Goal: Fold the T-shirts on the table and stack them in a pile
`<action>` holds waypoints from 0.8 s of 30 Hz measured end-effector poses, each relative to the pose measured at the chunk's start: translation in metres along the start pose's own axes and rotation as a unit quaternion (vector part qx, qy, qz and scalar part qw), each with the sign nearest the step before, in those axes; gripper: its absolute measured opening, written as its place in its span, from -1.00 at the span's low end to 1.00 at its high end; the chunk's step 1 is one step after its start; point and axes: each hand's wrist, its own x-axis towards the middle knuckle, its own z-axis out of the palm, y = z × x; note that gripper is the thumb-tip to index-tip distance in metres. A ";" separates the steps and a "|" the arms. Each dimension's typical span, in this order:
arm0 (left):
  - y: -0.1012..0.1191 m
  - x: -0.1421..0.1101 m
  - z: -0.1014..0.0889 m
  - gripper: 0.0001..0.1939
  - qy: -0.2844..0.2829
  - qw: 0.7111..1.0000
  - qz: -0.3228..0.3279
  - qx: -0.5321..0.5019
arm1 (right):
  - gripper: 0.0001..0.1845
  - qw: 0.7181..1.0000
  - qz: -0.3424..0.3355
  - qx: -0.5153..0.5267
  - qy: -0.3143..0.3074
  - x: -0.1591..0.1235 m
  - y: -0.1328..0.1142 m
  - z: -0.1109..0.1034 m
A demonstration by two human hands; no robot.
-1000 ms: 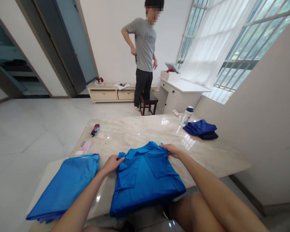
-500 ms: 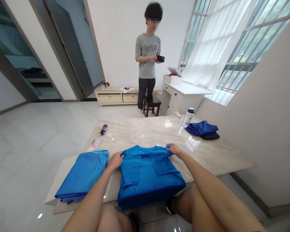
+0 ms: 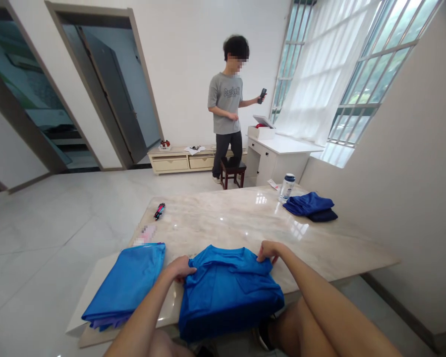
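Two hands: left hand [image 3: 180, 268] and right hand [image 3: 268, 251] clamp, fingers together, the upper edge of a blue shirt [image 3: 228, 300], lower centre. A folded blue garment [image 3: 122, 285] lies just beside it, lower left.

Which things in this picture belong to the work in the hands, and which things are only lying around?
In hand: blue shirt, left hand, right hand.

Lying around: folded blue cloth, navy clothes, water bottle, pens.

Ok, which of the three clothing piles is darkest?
The navy pile at the far end, by the water bottle; the nearer shirt and pile are bright blue.
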 end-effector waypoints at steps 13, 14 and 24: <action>0.023 0.012 0.004 -0.52 -0.029 0.998 0.045 0.034 | -0.55 0.998 -0.065 -0.007 0.011 0.005 -0.007 -0.007; 0.022 0.012 0.003 -0.53 -0.037 0.999 0.030 0.023 | -0.57 0.997 -0.069 -0.022 0.009 0.004 -0.008 -0.008; 0.023 0.039 -0.022 -0.77 0.085 0.990 0.114 0.010 | -0.81 0.962 -0.201 -0.057 0.176 0.014 -0.032 -0.027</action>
